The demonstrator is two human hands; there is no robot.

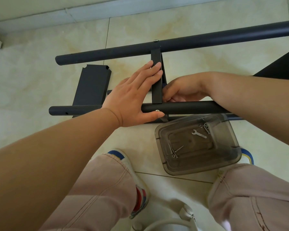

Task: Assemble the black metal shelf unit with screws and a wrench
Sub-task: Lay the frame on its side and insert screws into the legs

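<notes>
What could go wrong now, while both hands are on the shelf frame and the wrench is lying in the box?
1. The left hand only lies flat on the upright shelf panel; if it lifts, the panel may tip between the tubes.
2. The right hand has its fingers curled beside the panel, above the near tube; they could get pinched.
3. The wrench lies in the plastic box, so fetching it frees a hand.

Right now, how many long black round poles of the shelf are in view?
2. The far pole lies across the floor near the wall; the near pole lies under the left hand. More may be hidden beneath.
</notes>
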